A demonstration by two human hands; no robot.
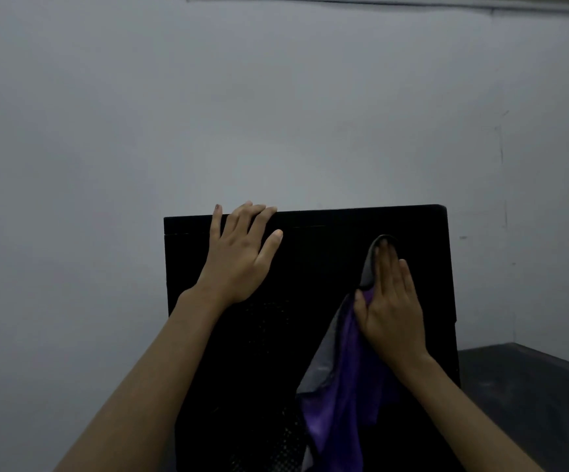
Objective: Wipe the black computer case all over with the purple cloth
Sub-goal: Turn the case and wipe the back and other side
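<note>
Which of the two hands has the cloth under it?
The right hand, pressing the purple cloth flat against the black computer case; the left hand rests bare at the case's top edge.

Black computer case (310, 264) upright on a dark table (531, 403), before a plain grey wall (276, 114). Left hand (238, 257) laid flat near the upper left corner, fingertips reaching the top edge, thumb spread wide. Right hand (392, 301) flat with straight fingers, pressing a purple cloth (344, 386) against the near face of the case. Loose purple and grey folds hanging down below the palm.
</note>
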